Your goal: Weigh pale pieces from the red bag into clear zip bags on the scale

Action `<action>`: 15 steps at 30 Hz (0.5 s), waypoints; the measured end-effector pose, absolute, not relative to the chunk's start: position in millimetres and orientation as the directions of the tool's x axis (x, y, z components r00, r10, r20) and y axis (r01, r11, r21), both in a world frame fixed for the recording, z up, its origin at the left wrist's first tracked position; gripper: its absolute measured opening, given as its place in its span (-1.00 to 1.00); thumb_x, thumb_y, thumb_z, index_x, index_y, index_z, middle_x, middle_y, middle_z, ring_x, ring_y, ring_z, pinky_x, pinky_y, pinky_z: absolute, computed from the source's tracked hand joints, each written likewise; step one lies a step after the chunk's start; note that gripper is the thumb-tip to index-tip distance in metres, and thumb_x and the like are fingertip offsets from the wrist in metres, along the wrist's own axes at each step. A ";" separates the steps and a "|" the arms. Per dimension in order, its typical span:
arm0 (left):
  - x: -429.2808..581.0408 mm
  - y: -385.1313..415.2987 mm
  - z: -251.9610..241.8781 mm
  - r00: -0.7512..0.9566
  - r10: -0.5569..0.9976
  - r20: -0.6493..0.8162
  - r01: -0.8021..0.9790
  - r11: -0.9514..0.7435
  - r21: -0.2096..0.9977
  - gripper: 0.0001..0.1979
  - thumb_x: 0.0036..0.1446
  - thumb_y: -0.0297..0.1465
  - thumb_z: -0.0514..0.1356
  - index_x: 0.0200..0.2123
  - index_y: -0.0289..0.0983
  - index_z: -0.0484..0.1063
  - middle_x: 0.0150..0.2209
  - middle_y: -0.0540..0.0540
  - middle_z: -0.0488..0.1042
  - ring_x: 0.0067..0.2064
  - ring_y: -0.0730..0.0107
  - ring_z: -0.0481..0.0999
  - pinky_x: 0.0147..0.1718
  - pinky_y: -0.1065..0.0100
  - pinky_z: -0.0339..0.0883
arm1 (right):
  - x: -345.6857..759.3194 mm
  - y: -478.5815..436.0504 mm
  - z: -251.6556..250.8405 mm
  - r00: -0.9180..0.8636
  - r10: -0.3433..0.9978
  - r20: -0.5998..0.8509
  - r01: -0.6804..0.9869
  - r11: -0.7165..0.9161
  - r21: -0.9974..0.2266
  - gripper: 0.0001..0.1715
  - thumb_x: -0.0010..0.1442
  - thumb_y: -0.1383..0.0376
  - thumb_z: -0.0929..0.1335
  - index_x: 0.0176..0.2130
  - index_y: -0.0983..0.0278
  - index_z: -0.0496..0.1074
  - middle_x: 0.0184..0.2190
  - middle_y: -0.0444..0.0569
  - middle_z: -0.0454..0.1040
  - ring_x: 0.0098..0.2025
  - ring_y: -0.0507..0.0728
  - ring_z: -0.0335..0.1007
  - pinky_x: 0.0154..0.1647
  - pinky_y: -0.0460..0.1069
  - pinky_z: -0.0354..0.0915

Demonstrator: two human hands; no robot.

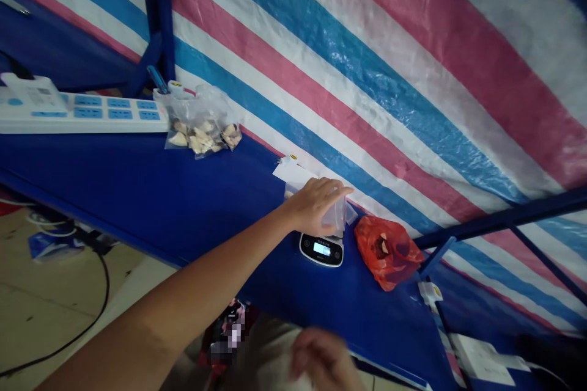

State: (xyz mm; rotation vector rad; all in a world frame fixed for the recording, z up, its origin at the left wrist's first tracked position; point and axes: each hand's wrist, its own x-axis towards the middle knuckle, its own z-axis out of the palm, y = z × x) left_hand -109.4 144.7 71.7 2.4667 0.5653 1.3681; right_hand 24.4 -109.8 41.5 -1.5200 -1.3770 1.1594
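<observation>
My left hand [316, 203] reaches across the blue table [151, 195] and closes round a clear plastic bag [336, 215] that sits on a small digital scale [321, 249]. The scale's display is lit. My right hand [323, 361] is low at the frame's bottom edge, blurred, fingers curled; what it holds, if anything, I cannot make out. Small white paper labels [293, 172] lie just behind my left hand.
A red plastic bag [387, 252] lies right of the scale. Clear bags of pale pieces [202, 128] and a white power strip [82, 113] sit at the far left. A striped tarp [389, 73] backs the table. Cables run across the floor [55, 317].
</observation>
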 end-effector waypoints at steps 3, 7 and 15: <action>-101.3 129.3 77.8 0.588 0.357 0.725 0.144 -0.929 0.341 -0.09 -0.05 -0.29 0.31 0.38 -0.15 0.08 0.24 -0.27 0.33 0.23 -0.16 0.32 0.20 -0.10 0.18 | 60.1 -70.3 62.8 0.432 0.887 0.161 0.415 -0.038 -0.909 -0.59 0.21 -0.08 0.44 -0.19 0.20 0.52 -0.35 -0.02 0.57 -0.33 0.15 0.48 -0.29 0.02 0.43; -82.6 104.5 74.1 0.710 0.207 0.673 0.011 -0.959 0.283 -0.02 -0.03 -0.26 0.29 0.44 -0.11 -0.02 0.23 -0.24 0.36 0.19 -0.12 0.36 0.18 -0.06 0.20 | 72.2 -30.7 75.0 0.409 0.875 0.260 0.430 0.067 -0.900 -0.50 0.09 0.01 0.52 -0.07 0.24 0.51 -0.04 0.10 0.58 -0.04 0.25 0.51 -0.02 0.10 0.43; -83.3 109.8 73.4 0.623 0.208 0.754 -0.051 -0.951 0.304 0.02 -0.05 -0.19 0.36 0.44 -0.07 -0.02 0.34 -0.24 0.26 0.28 -0.15 0.31 0.24 -0.10 0.13 | 66.7 -1.9 50.1 0.523 0.833 0.177 0.266 0.037 -0.963 -0.55 0.14 -0.02 0.47 -0.20 0.31 0.59 -0.24 0.04 0.64 -0.20 0.23 0.56 -0.22 0.04 0.46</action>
